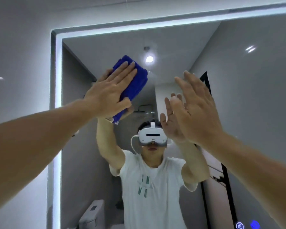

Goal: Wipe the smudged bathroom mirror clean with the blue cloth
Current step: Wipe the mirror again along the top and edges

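A large wall mirror (pixel 254 90) with a lit white border fills the view. A folded blue cloth (pixel 135 81) lies flat against the glass in its upper left part. My left hand (pixel 111 90) presses on the cloth with straight, spread fingers, the thumb along the cloth's lower side. My right hand (pixel 196 109) is raised in front of the glass to the right of the cloth, fingers straight and empty; I cannot tell whether it touches the mirror. The reflection shows a person with both arms raised.
The mirror's glowing frame edge (pixel 58 80) runs down the left and along the top. Two touch icons (pixel 247 225) glow at the mirror's lower right. A grey wall (pixel 18 63) lies left of the mirror. A toilet tank and a dark door frame appear in the reflection.
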Motion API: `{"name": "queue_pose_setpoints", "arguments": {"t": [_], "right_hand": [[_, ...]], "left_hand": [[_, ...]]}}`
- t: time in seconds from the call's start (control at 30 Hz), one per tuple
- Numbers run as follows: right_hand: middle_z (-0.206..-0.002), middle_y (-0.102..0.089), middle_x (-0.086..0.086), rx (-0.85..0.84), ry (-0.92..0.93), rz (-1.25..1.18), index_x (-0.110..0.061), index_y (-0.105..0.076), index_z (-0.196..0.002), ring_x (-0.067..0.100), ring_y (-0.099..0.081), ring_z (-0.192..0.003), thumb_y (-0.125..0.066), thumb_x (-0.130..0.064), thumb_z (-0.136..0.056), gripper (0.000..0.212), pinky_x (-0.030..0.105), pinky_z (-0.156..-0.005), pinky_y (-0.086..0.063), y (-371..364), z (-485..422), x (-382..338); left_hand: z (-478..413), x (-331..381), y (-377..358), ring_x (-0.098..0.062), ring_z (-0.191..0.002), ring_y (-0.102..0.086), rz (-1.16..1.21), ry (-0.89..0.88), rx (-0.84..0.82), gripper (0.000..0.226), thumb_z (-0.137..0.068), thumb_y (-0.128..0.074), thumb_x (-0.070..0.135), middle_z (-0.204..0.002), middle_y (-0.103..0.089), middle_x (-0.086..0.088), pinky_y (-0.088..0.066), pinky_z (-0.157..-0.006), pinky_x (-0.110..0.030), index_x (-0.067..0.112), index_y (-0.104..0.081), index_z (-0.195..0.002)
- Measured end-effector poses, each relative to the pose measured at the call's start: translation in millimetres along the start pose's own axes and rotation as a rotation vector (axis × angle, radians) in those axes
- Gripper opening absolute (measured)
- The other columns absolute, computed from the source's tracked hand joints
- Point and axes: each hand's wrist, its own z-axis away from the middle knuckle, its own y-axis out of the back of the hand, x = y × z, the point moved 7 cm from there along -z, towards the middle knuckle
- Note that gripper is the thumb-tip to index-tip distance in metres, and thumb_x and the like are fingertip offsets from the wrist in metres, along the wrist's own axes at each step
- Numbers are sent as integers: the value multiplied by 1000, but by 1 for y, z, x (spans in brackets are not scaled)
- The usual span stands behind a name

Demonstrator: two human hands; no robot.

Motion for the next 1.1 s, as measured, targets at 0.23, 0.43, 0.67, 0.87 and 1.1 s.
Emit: {"name": "queue_pose_setpoints", "arguments": {"t": [0.23,0.43,0.67,0.87,1.1], "right_hand": [[-160,-22,-2,15,112,58,-23,-33,-150,12,-12,-148,-26,-42,-93,60,32,-118,-10,-5,-15,-17],[-160,-21,-4,27,208,102,-26,-31,-148,10,-9,-148,-25,-43,-95,57,25,-113,0,-19,-44,-22],[-160,-18,-7,74,176,83,-28,-30,-150,11,-8,-148,-25,-46,-92,61,30,-113,-3,-20,-85,-19],[-161,-17,-6,97,181,92,-27,-28,-151,14,-11,-148,-28,-44,-94,59,37,-117,-11,-8,-114,-21],[-162,-16,-7,99,174,92,-28,-27,-152,14,-9,-149,-26,-46,-91,63,38,-118,-10,2,-140,-26]], "left_hand": [[62,71,-18,-19,-152,-5,-74,-522,6,70,-97,-35,42,-165,-9,-2,-8,-122,-45,17,-9,-157],[-43,-25,9,-3,-148,12,-51,-230,-2,72,-94,-25,49,-164,2,7,-4,-123,-38,28,5,-155],[-70,-47,11,-3,-147,18,13,106,21,73,-92,-18,50,-163,14,8,4,-122,-34,27,15,-152],[-22,-6,8,-9,-150,5,-105,-569,-17,63,-102,-14,51,-165,-1,7,4,-121,-29,25,1,-157],[-145,-113,33,-11,-150,4,22,261,37,69,-98,-27,41,-165,6,2,-7,-120,-36,21,3,-156]]}}
